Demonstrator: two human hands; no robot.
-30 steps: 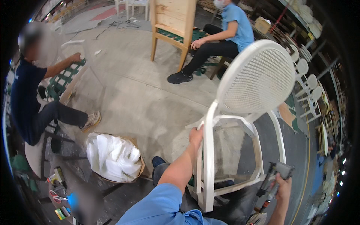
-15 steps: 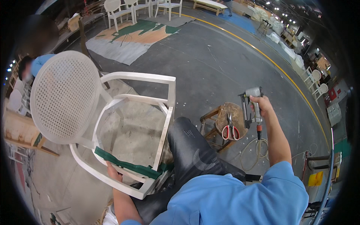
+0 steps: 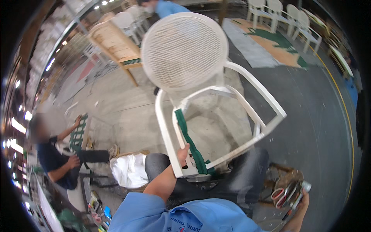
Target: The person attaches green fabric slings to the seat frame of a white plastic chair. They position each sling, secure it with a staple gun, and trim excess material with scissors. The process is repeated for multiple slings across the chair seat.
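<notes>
A white armchair frame (image 3: 263, 134) with a round woven-look back (image 3: 184, 50) and an open seat stands before me, against my legs. My left hand (image 3: 182, 153) is closed on its left seat rail, beside a strip of green webbing (image 3: 191, 140) running along that rail. More green webbing bunches at the near corner. Low at the right, my right hand (image 3: 304, 196) is closed around a pneumatic staple gun (image 3: 296, 201), partly hidden and blurred. It is over or beside a small wooden stool (image 3: 290, 177), where scissors with red-and-white handles (image 3: 278, 194) lie.
At the left a co-worker (image 3: 58, 162) sits with a hand on a green-webbed seat frame (image 3: 79, 133). A white bag (image 3: 129, 170) is by my left leg. Beyond the chair are a wooden chair (image 3: 116, 42), another person in blue (image 3: 170, 7) and white chairs (image 3: 266, 13).
My view has turned left, so the chair now appears more central. My right hand has lowered the staple gun to the stool. The left hand still grips the seat rail.
</notes>
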